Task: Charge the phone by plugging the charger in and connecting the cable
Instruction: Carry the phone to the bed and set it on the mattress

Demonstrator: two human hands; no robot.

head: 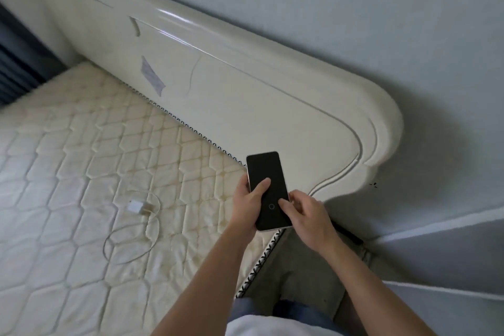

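A black-screened phone point(266, 172) is held upright over the corner of the bed, its screen dark except for a small ring near the bottom. My left hand point(249, 206) grips it from the left, thumb lying across the glass. My right hand point(304, 214) touches the phone's lower right edge with its fingertips. A white charger block point(135, 206) lies on the mattress to the left of my hands. Its thin white cable point(131, 240) is attached and loops loosely below it. No wall socket is in view.
The bare quilted mattress point(68, 199) fills the left half. A glossy cream headboard point(245, 84) runs diagonally behind it against a pale grey wall point(381, 8). A narrow gap of grey floor point(294, 270) lies between bed and wall. Dark curtains point(16, 63) hang at far left.
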